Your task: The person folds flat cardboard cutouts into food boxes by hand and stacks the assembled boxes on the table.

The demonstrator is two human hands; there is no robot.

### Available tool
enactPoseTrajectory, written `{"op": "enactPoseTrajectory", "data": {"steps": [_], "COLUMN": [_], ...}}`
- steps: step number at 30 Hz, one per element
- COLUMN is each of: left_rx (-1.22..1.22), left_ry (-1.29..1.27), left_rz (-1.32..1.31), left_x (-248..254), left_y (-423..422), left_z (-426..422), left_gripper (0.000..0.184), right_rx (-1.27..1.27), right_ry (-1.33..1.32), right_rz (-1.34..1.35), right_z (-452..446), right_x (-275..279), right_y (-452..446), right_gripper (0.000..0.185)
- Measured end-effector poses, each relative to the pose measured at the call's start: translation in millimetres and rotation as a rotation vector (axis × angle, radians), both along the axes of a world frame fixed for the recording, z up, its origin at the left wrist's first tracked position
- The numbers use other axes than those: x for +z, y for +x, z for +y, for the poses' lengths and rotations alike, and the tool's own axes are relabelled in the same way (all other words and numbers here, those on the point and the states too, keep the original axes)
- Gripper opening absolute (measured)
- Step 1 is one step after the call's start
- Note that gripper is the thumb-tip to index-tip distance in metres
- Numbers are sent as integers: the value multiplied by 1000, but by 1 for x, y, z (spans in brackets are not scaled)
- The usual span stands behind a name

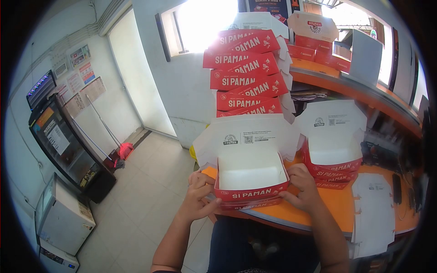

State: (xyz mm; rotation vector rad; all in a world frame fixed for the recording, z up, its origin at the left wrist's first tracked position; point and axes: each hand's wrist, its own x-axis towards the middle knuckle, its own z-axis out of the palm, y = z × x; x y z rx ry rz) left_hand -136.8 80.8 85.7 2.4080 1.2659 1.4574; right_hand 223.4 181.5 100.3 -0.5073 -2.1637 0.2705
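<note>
An open red and white box [252, 193] with a raised white lid stands on another red box at the front edge of the orange table. My left hand [200, 193] is closed on its left side, fingers at the corner and thumb near the front. At the right side, my right hand [299, 186] grips the box with curled fingers, its thumb by the front corner. Behind it rises a tall stack of red boxes [248, 82]. To the right is a shorter stack of open boxes [332, 168].
Flat white box blanks [374, 209] lie on the orange table [341, 209] at the right. More boxes [314, 50] stand on the raised counter behind. A glass-door fridge [68, 145], a white appliance [66, 218] and a red dustpan [125, 150] are at the left.
</note>
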Motion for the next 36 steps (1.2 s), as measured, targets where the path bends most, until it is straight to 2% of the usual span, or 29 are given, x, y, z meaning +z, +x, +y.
{"op": "enactPoseTrajectory", "data": {"steps": [3,6,15,21,24,27,30,32,35,36], "left_rx": [18,26,33,31,18,14,-9,-24,75,28], "left_ry": [14,11,25,-20,-70,-147,-197,-195,-213,-211], "left_rz": [0,15,34,-37,-64,-56,-26,-8,-165,-307], "left_x": [-2,-2,-3,-4,-6,2,10,8,-5,-7], "left_y": [1,1,2,5,4,5,5,3,6,14], "left_z": [-1,-2,-2,-2,-1,-4,-5,-2,-8,-9], "left_gripper": [18,18,19,23,24,23,25,29,45,52], "right_rx": [35,13,-11,21,36,116,-40,-14,-18,-23], "right_ry": [-56,-76,39,-73,-122,-404,-72,-91,-97,-97], "right_rz": [-5,20,-5,0,71,451,90,36,33,43], "right_z": [-8,-9,-7,-5,-5,-16,-18,-15,-14,-13], "right_x": [12,9,7,-1,-5,-19,-1,0,-5,-6], "right_y": [2,0,0,4,2,-18,-7,-3,0,0], "right_gripper": [28,24,27,28,32,46,55,55,56,57]}}
